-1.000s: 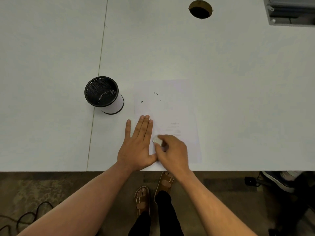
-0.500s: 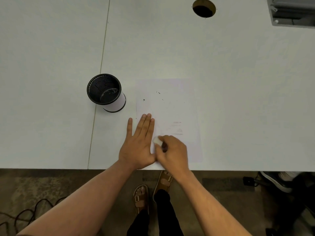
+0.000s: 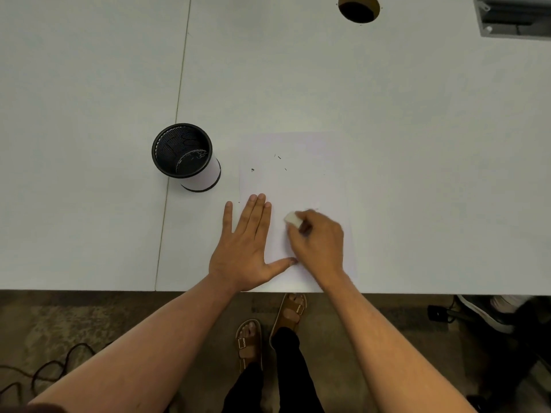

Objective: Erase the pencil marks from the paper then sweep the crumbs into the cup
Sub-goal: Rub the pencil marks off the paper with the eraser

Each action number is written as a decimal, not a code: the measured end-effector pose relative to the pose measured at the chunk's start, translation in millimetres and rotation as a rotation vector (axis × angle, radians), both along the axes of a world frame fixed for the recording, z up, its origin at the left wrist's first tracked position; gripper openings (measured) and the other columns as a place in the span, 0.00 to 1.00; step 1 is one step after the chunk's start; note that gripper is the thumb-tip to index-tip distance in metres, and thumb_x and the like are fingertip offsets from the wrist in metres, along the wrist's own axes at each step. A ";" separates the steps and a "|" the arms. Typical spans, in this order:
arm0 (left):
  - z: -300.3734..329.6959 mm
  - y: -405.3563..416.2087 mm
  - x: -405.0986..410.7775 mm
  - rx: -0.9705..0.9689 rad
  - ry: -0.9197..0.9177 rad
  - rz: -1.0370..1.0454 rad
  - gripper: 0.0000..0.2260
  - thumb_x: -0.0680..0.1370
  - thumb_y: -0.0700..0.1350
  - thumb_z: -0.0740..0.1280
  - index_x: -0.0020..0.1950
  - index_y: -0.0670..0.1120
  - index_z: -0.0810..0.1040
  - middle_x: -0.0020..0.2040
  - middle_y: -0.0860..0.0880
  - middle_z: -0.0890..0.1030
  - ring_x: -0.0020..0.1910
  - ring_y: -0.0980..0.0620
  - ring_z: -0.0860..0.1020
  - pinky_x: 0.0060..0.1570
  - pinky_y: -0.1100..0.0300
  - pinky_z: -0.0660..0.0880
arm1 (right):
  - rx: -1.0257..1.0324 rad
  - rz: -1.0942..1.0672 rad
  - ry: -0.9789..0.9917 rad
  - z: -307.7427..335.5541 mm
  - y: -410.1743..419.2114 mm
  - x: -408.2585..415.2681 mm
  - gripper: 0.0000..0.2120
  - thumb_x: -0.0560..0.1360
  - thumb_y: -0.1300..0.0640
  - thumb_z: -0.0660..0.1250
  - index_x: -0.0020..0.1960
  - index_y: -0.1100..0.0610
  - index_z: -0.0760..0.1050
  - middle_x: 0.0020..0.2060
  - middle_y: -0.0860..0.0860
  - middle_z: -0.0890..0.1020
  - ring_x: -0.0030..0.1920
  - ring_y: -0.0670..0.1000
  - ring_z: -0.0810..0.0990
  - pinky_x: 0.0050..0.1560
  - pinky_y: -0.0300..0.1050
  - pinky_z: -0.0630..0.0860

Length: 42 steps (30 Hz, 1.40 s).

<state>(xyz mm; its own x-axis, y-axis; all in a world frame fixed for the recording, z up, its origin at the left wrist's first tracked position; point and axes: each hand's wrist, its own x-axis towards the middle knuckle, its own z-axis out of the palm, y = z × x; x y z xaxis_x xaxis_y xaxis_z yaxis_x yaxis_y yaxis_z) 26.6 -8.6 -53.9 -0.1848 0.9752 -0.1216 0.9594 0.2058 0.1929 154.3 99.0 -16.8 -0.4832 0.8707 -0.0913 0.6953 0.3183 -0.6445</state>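
Erasing on the paper

Your left hand (image 3: 244, 251) lies flat, fingers straight, on the paper (image 3: 298, 186); your right hand (image 3: 319, 242) pinches the eraser (image 3: 292, 219) against it. Crumbs (image 3: 252, 170) lie at 12 o'clock, the cup (image 3: 186, 156) at 10 on the table (image 3: 417, 144).

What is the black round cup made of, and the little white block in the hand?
The black round cup looks like metal mesh: tiny holes show across its inside wall, under a solid dark rim. The little white block, pinched in the right hand, looks like a matte rubber eraser, though blur leaves that open.
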 end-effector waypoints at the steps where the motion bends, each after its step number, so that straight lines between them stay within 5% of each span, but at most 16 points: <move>1: 0.2 0.1 -0.1 -0.001 -0.001 0.003 0.49 0.76 0.76 0.45 0.82 0.38 0.49 0.83 0.40 0.48 0.83 0.44 0.46 0.78 0.33 0.43 | 0.007 -0.043 0.013 0.0 3.3 -2.4 0.10 0.74 0.52 0.68 0.52 0.56 0.80 0.41 0.49 0.83 0.38 0.45 0.78 0.41 0.31 0.69; 6: -2.6 -3.0 -0.4 0.021 0.014 -0.005 0.40 0.79 0.63 0.54 0.82 0.37 0.51 0.83 0.39 0.49 0.83 0.44 0.46 0.77 0.33 0.45 | -0.062 0.132 0.021 6.2 -36.4 -10.3 0.11 0.75 0.52 0.66 0.53 0.56 0.80 0.41 0.50 0.82 0.39 0.47 0.77 0.42 0.37 0.69; 10: 0.5 -0.8 0.0 0.001 0.000 0.001 0.47 0.78 0.74 0.44 0.82 0.38 0.50 0.83 0.40 0.49 0.83 0.44 0.46 0.78 0.33 0.44 | -0.010 0.047 -0.001 -2.3 -6.9 -6.1 0.12 0.74 0.49 0.67 0.53 0.55 0.80 0.42 0.48 0.83 0.40 0.45 0.78 0.43 0.38 0.74; 13: 0.1 -0.9 -0.5 0.009 -0.002 0.007 0.48 0.77 0.75 0.46 0.82 0.38 0.50 0.83 0.40 0.49 0.83 0.44 0.46 0.78 0.34 0.43 | 0.008 -0.048 0.031 -1.1 0.8 -11.0 0.10 0.75 0.52 0.68 0.51 0.56 0.80 0.41 0.49 0.83 0.38 0.43 0.76 0.40 0.28 0.68; 18: -3.0 -3.3 -1.0 0.027 0.019 -0.009 0.39 0.80 0.61 0.54 0.82 0.37 0.51 0.83 0.39 0.49 0.83 0.44 0.46 0.77 0.33 0.44 | -0.083 0.182 0.010 4.0 -37.6 -2.6 0.13 0.76 0.50 0.66 0.56 0.56 0.79 0.44 0.50 0.83 0.43 0.46 0.78 0.46 0.36 0.70; 23: 0.3 -0.3 -0.8 -0.015 0.000 0.004 0.48 0.77 0.75 0.43 0.82 0.39 0.50 0.83 0.41 0.49 0.83 0.44 0.46 0.78 0.34 0.43 | 0.000 -0.002 0.010 -4.3 -1.4 -12.4 0.12 0.75 0.50 0.67 0.54 0.56 0.80 0.43 0.50 0.83 0.40 0.45 0.78 0.43 0.32 0.71; 25: -0.7 -0.6 -1.2 -0.016 0.004 0.005 0.48 0.77 0.75 0.46 0.82 0.39 0.49 0.83 0.41 0.48 0.83 0.44 0.46 0.78 0.34 0.43 | 0.006 -0.051 0.029 -3.3 -4.3 -16.7 0.11 0.75 0.52 0.67 0.52 0.57 0.80 0.42 0.50 0.83 0.39 0.43 0.75 0.41 0.28 0.66; 29: -3.0 -3.2 -0.9 0.015 0.015 -0.009 0.40 0.79 0.62 0.55 0.82 0.38 0.50 0.83 0.39 0.49 0.83 0.44 0.46 0.78 0.34 0.43 | -0.065 0.144 0.024 0.7 -36.6 -6.7 0.13 0.76 0.51 0.65 0.57 0.56 0.79 0.46 0.51 0.83 0.44 0.47 0.79 0.47 0.36 0.70; 37: 0.8 -0.9 0.2 -0.028 0.025 0.009 0.49 0.76 0.76 0.47 0.83 0.39 0.47 0.83 0.41 0.46 0.83 0.45 0.44 0.78 0.34 0.42 | 0.042 -0.080 0.048 -0.5 20.7 3.2 0.09 0.75 0.53 0.68 0.52 0.57 0.80 0.40 0.49 0.82 0.37 0.44 0.77 0.39 0.31 0.71; 42: -1.2 -1.0 -0.9 -0.018 0.010 -0.014 0.46 0.77 0.76 0.45 0.84 0.45 0.48 0.83 0.40 0.46 0.83 0.43 0.43 0.77 0.32 0.43 | -0.062 0.076 0.005 1.8 -22.1 26.4 0.13 0.76 0.50 0.67 0.57 0.55 0.79 0.46 0.48 0.82 0.43 0.44 0.77 0.46 0.31 0.71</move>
<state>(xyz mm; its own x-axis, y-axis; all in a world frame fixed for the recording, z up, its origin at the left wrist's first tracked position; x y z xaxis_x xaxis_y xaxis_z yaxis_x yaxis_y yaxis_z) 25.7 -9.6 -55.0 -0.1726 0.9753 -0.1377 0.9640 0.1959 0.1795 180.7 76.9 -15.0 -0.5486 0.8240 -0.1413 0.6671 0.3296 -0.6681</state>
